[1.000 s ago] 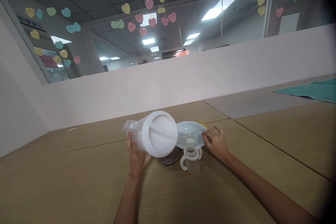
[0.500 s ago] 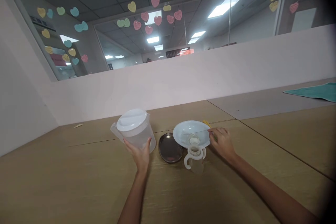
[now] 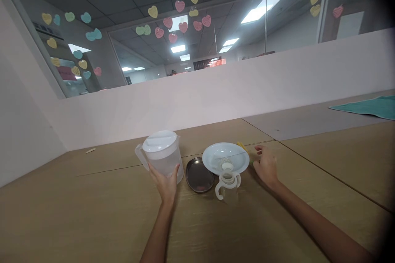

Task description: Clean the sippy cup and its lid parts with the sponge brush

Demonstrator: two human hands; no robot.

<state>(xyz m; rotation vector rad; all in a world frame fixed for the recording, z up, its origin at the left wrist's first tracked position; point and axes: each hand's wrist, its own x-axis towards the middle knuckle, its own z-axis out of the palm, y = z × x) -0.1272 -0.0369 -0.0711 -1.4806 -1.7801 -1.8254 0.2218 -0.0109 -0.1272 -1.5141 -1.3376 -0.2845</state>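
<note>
My left hand (image 3: 164, 183) is wrapped round the lower body of a translucent plastic pitcher (image 3: 165, 158) with a white lid. The pitcher stands nearly upright, its handle to the left. My right hand (image 3: 266, 167) is just right of a pale blue bowl (image 3: 212, 150), its fingers loosely bent and apart, with nothing visible in them. A thin stick (image 3: 236, 154) lies across the bowl; its exact kind is unclear. Inside the bowl is a clear and white bottle top (image 3: 227, 165). In front stands an uncapped baby bottle (image 3: 230, 192) with two white handles.
A dark oval metal tray (image 3: 199, 176) lies between pitcher and bowl. Behind the bowl, near my right hand, is a yellow item (image 3: 241, 146), partly hidden. A teal cloth (image 3: 367, 107) lies at the far right. A low white wall with a window above borders the table.
My right hand has let go of the thin stick, which now rests across the bowl, and has drawn off to the right. My left hand keeps its hold on the pitcher, now more upright.
</note>
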